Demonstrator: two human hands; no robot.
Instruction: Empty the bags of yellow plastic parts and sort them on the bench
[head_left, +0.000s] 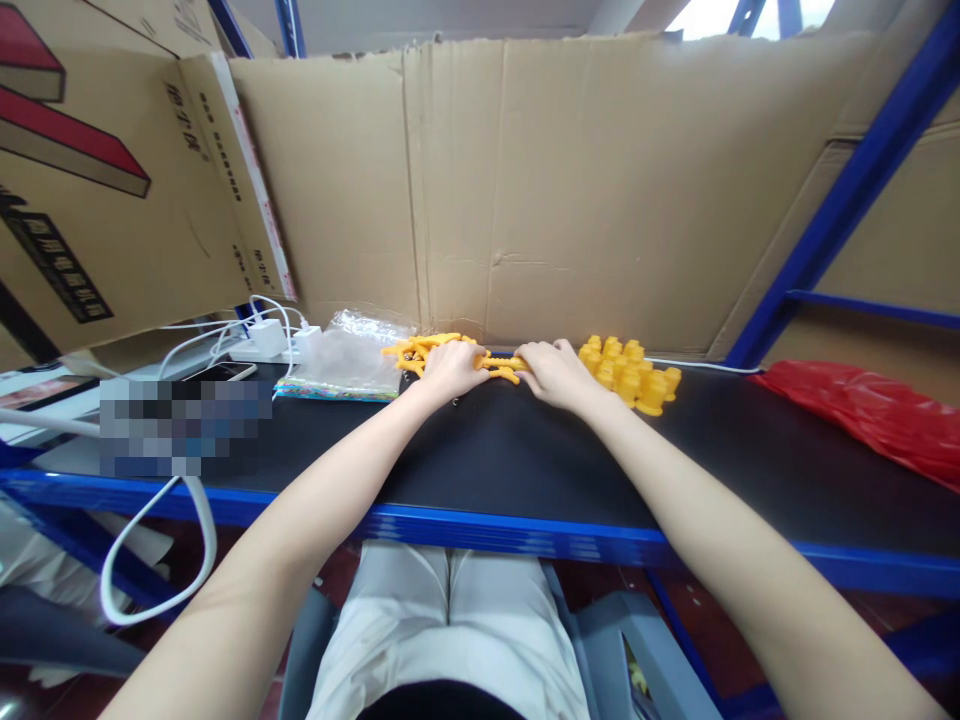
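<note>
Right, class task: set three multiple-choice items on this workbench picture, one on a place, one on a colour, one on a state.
1. Where does the heap of yellow blocks lie?
A. beside the right hand
B. on the red bag
C. on the plastic bag
2. What colour is the bag at the far right of the bench?
A. green
B. red
C. white
3. How is the left hand placed?
A. raised in the air
B. in the lap
C. resting on yellow strips
Answers: 1 A, the heap touches that hand's outer side. 2 B, plainly red. 3 C, palm down on them.
</note>
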